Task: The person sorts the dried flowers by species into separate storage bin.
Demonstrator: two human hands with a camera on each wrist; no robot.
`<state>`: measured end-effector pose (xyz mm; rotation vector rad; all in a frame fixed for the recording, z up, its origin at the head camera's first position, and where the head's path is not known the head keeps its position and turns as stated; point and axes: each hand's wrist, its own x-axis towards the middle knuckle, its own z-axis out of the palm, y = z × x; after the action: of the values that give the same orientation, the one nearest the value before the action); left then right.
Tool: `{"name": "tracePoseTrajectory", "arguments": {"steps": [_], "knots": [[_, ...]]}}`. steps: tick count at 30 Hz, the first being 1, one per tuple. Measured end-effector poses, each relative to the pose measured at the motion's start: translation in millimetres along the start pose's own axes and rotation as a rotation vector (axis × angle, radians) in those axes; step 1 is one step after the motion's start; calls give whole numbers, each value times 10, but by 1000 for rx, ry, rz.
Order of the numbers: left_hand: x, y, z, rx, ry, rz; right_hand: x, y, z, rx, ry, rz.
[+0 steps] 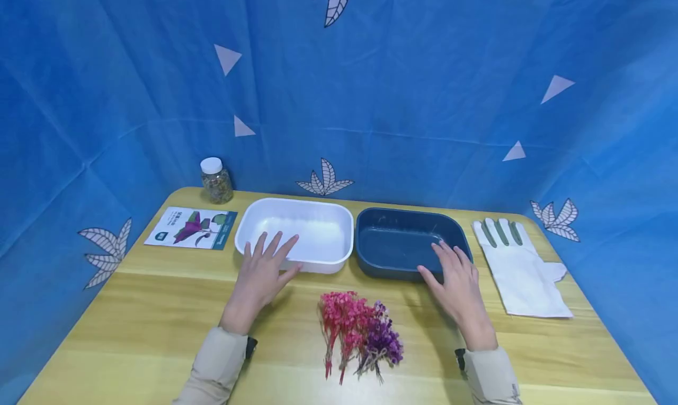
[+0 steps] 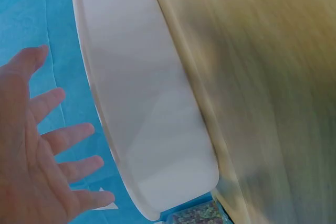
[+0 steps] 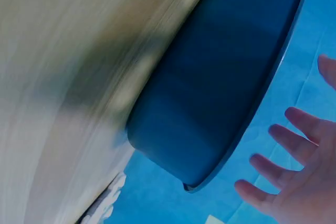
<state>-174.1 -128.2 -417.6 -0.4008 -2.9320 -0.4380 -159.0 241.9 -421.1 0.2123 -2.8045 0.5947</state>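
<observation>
My left hand [image 1: 261,278], fingers spread and holding nothing, hovers over the near left edge of a white plastic basin [image 1: 307,234]. In the left wrist view that hand [image 2: 47,145] shows apart from the basin's side wall [image 2: 142,93]. Over the near right edge of a dark blue basin [image 1: 402,240] is my right hand [image 1: 457,284], its fingers spread too. The right wrist view has a gap between this hand [image 3: 296,166] and the basin wall [image 3: 215,77]. Pink dried flowers [image 1: 346,325] and a purple bunch tied with twine [image 1: 382,339] lie between my forearms.
A seed packet [image 1: 192,228] with a purple flower picture lies at the left. Behind it stands a white-capped jar [image 1: 217,184] of dried bits. White work gloves [image 1: 521,269] with green fingertips lie at the right. Blue patterned cloth [image 1: 381,87] hangs along the wooden table's back and sides.
</observation>
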Motion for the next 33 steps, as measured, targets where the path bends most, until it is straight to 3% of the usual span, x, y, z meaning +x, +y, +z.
{"name": "tracePoseTrajectory", "arguments": {"steps": [5, 9, 13, 17, 22, 26, 33], "knots": [[-9, 0, -52, -44, 21, 2, -27, -60, 3, 76, 104, -62], [-15, -5, -86, -88, 81, 25, -66, -125, 13, 167, 194, -129], [-37, -13, -103, -123, 130, 45, -133, -237, 22, 260, 233, -123], [-56, -33, -121, -232, 164, 25, -231, -395, 18, 391, 183, -11], [-64, -88, -162, -454, 194, -30, -349, -598, -12, 595, 32, 224], [-59, -171, -192, -566, 236, -68, -439, -713, -40, 705, -63, 382], [-42, -383, -186, -641, 305, -209, -645, -789, -32, 791, -130, 492]]}}
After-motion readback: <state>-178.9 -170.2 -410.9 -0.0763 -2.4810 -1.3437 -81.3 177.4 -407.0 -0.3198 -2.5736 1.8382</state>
